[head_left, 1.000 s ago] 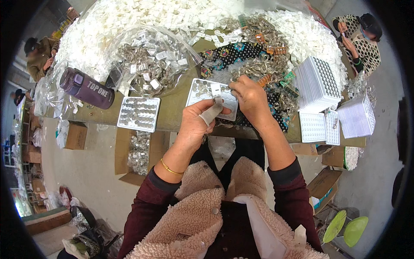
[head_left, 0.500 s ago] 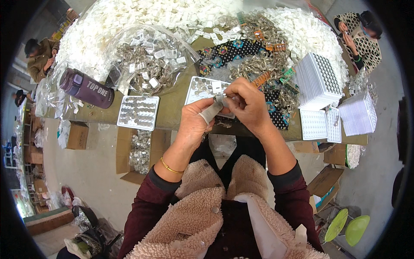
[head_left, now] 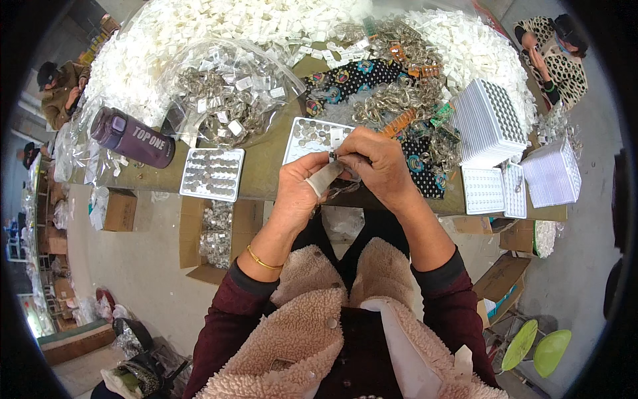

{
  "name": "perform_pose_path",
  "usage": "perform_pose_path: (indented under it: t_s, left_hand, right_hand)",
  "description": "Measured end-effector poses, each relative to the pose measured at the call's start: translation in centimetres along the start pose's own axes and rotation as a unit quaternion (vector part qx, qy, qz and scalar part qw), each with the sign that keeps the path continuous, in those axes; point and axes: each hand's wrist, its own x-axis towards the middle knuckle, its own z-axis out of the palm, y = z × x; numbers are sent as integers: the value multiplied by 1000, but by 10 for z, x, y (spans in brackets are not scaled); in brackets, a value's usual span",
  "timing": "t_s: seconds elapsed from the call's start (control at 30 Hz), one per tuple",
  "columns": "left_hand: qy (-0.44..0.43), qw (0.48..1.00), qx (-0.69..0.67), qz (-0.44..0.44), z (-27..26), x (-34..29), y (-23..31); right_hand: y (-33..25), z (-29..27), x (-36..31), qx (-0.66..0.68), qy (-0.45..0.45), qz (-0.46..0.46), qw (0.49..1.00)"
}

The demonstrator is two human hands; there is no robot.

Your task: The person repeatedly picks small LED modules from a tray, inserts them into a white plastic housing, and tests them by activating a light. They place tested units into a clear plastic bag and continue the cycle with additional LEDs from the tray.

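Observation:
My left hand [head_left: 299, 183] and my right hand [head_left: 380, 163] meet at the table's front edge, fingers pinched together. A white cover [head_left: 324, 178] wraps one finger of the left hand. What the fingertips pinch is small and mostly hidden. A small white square piece [head_left: 337, 137] shows just above them; whether it is held or lies on the tray behind cannot be told. Right behind the hands is a white tray [head_left: 292, 147] with round metal pieces in part of its hollows. To its left lies another white tray [head_left: 211, 174] holding rows of grey round pieces.
A purple bottle [head_left: 136, 136] lies at the left, near a clear bag [head_left: 229, 93] of metal parts and white tags. White pieces [head_left: 266, 20] heap along the back. Patterned cloth [head_left: 359, 80] carries metal parts. Stacked trays [head_left: 488, 126] stand at right. Two co-workers sit at the table's far sides.
My right hand has shifted slightly down and its fingers have curled closer to the left hand's fingertips. The left hand has hardly moved. The co-worker at right has lifted a hand.

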Motion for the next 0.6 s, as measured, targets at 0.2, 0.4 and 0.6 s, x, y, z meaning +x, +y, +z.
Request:
perform_pose_path:
  t_s: [0.2,0.4,0.6]
  left_hand:
    - [32,999,-27,-8,-3,-1,1]
    - [43,998,-34,-22,-2,-2,5]
    - [40,998,-35,-17,0,-2,6]
  right_hand:
    - [3,-17,7,134,-40,78,987]
    - [33,0,18,-275,31,-37,960]
    - [39,7,15,-314,14,-35,949]
